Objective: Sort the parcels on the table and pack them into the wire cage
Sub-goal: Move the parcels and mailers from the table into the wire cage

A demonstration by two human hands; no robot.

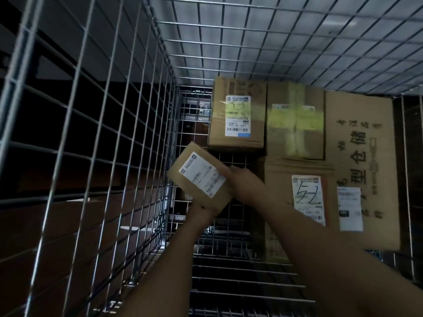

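One small parcel [201,177], left hand [201,213] beneath, right hand [245,186] gripping its edge

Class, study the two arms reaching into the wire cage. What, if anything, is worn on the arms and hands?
Both forearms are bare to the frame's edge: no sleeves. The left hand and right hand wear no gloves; no watch or band shows at either wrist. Rings cannot be judged: the picture is dim and the small parcel hides part of the left hand.

Dim room — a pale grey tiled surface [278,33] catches light ahead, dark brown surfaces [25,227] on the left.
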